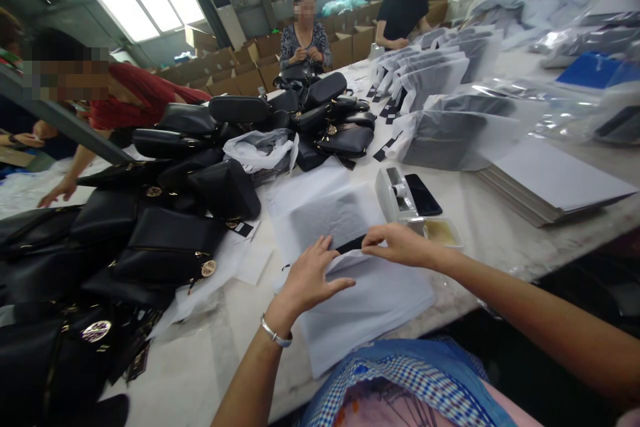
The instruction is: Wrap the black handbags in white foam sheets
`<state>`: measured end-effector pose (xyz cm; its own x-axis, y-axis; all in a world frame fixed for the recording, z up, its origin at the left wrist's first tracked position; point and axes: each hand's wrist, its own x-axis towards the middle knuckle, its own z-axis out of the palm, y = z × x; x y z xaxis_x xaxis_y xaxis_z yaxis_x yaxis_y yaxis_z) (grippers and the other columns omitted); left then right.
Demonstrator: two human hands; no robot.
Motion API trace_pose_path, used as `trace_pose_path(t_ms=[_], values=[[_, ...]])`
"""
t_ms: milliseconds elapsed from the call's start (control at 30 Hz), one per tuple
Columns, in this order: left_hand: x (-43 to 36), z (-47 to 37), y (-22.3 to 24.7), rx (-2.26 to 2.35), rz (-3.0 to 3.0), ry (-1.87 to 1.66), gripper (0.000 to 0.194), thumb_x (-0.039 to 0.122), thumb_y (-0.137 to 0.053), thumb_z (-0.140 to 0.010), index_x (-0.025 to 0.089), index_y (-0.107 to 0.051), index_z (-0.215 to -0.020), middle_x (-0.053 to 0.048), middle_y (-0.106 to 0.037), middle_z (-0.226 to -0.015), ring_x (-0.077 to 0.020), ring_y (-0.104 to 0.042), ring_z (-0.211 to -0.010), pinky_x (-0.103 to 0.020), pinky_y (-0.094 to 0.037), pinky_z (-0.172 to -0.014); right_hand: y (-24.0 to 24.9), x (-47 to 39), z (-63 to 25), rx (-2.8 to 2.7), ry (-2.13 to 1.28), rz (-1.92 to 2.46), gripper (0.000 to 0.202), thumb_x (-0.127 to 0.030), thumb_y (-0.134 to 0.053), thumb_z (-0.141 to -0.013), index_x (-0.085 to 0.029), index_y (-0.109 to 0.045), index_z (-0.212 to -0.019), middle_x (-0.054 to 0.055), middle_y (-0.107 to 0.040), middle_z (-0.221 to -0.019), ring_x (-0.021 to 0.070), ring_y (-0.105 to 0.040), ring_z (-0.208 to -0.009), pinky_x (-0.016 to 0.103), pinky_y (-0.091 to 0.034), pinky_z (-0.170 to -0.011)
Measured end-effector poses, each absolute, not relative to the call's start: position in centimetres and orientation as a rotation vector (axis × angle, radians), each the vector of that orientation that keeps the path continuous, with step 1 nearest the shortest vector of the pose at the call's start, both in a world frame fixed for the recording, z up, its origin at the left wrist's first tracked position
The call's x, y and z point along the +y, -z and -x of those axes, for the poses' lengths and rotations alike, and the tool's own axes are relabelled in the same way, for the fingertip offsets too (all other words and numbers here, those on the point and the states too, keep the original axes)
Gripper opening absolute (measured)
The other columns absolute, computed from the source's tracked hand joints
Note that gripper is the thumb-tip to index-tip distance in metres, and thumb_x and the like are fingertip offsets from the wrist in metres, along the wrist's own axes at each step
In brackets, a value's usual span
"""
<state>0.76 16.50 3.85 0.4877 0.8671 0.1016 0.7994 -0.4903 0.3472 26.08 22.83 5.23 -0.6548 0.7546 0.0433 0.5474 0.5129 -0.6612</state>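
In front of me a dark, flat item [352, 245] lies mostly covered by thin white wrapping paper [370, 307]; a black strip of it shows between my hands, and its kind is hidden. My left hand [311, 275] rests on the paper at the item's left side, fingers stretched and thumb apart. At the right end of the strip, my right hand [393, 244] pinches the paper's edge between thumb and fingertips. Paper also veils the item's far part [330, 217], which looks grey through it.
Black handbags [165, 247] with gold trim pile up at left and centre. Right of the paper are a tape dispenser [393, 190], a phone [423, 195] and a small tray [445, 232]. Wrapped bags [445, 133] and a board stack [555, 177] stand beyond. Co-workers [305, 40] surround the table.
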Motion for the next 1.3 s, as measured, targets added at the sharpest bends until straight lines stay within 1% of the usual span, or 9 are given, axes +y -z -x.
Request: trace_pose_path(t_ms=[133, 267, 400, 533, 700, 833, 1033, 1200, 1300], values=[[17.1, -1.1, -3.7, 1.497, -2.464, -0.387, 0.007, 0.019, -0.061, -0.089, 0.020, -0.068, -0.093, -0.012, -0.055, -0.141, -0.0277, -0.051, -0.131, -0.044, -0.049, -0.104, -6.4, 23.9, -25.3, -2.468, -0.805, 1.094, 0.020, -0.036, -0.059, -0.092, -0.022, -0.074, -0.088, 0.002, -0.073, -0.086, 0.0177, -0.066, -0.079, 0.026, -0.049, -0.073], [17.5, -1.1, -3.3, 1.492, -2.440, -0.415, 0.011, 0.013, -0.058, -0.090, 0.019, -0.067, -0.091, -0.012, -0.060, -0.136, -0.0263, -0.055, -0.128, -0.041, -0.051, -0.103, -6.1, 23.4, -24.9, -2.611, -0.628, 1.013, 0.040, -0.047, -0.071, -0.082, -0.023, -0.066, -0.113, 0.005, -0.072, -0.103, 0.0235, -0.067, -0.094, 0.033, -0.052, -0.082], [17.6, -0.8, -2.8, 1.483, -2.493, -0.415, 0.020, 0.003, -0.057, -0.085, 0.018, -0.066, -0.094, -0.013, -0.059, -0.136, -0.0276, -0.053, -0.129, -0.042, -0.050, -0.105, -4.3, 23.7, -24.6, -2.685, -0.354, 0.787, 0.015, -0.020, -0.069, -0.082, -0.021, -0.067, -0.097, 0.008, -0.069, -0.116, 0.0248, -0.063, -0.108, 0.041, -0.049, -0.096], [17.4, -0.6, -2.3, 1.505, -2.563, -0.424, 0.034, -0.006, -0.051, -0.080, 0.018, -0.063, -0.101, -0.014, -0.059, -0.137, -0.0268, -0.054, -0.129, -0.042, -0.052, -0.102, -2.5, 24.6, -24.5, -2.633, -0.230, 0.734, 0.026, -0.003, -0.062, -0.078, -0.020, -0.065, -0.097, 0.009, -0.065, -0.126, 0.0258, -0.059, -0.118, 0.043, -0.049, -0.101], [17.1, -0.7, -1.6, 1.549, -2.641, -0.479, 0.034, -0.004, -0.046, -0.083, 0.017, -0.061, -0.104, -0.016, -0.062, -0.132, -0.0263, -0.060, -0.122, -0.042, -0.055, -0.097, -1.6, 25.1, -24.5, -2.628, -0.192, 0.723, 0.033, 0.002, -0.056, -0.074, -0.017, -0.064, -0.099, 0.011, -0.068, -0.121, 0.0255, -0.064, -0.113, 0.042, -0.052, -0.099], [17.5, -0.7, -1.7, 1.538, -2.664, -0.544, 0.032, -0.002, -0.043, -0.086, 0.019, -0.060, -0.103, -0.011, -0.071, -0.116, -0.0239, -0.067, -0.110, -0.050, -0.050, -0.101, -1.0, 25.2, -24.6, -2.594, -0.183, 0.746, 0.028, -0.002, -0.055, -0.082, -0.018, -0.064, -0.103, 0.010, -0.071, -0.116, 0.0236, -0.067, -0.106, 0.039, -0.054, -0.095], [18.9, -0.3, -2.4, 1.679, -2.601, -0.504, 0.017, 0.013, -0.049, -0.094, 0.023, -0.061, -0.088, 0.002, -0.068, -0.065, -0.0166, -0.065, -0.059, -0.040, -0.053, -0.093, -0.9, 25.6, -24.7, -2.537, -0.226, 0.923, 0.015, -0.025, -0.059, -0.094, -0.020, -0.065, -0.107, 0.007, -0.074, -0.102, 0.0218, -0.070, -0.091, 0.032, -0.054, -0.082], [19.5, -0.4, -1.8, 1.804, -2.596, -0.589, 0.016, 0.028, -0.051, -0.097, 0.023, -0.063, -0.089, -0.001, -0.069, -0.069, -0.0190, -0.065, -0.064, -0.031, -0.053, -0.068, -1.1, 26.0, -23.9, -2.513, -0.220, 1.087, 0.014, -0.034, -0.059, -0.094, -0.021, -0.065, -0.091, 0.005, -0.071, -0.085, 0.0210, -0.067, -0.081, 0.030, -0.048, -0.072], [19.4, -0.5, -1.2, 1.873, -2.579, -0.651, 0.016, 0.031, -0.050, -0.098, 0.022, -0.063, -0.102, -0.002, -0.070, -0.074, -0.0187, -0.066, -0.069, -0.028, -0.050, -0.064, -1.1, 26.2, -23.5, -2.461, -0.229, 1.107, 0.013, -0.032, -0.059, -0.095, -0.021, -0.063, -0.087, 0.004, -0.069, -0.083, 0.0200, -0.065, -0.080, 0.029, -0.046, -0.070]])
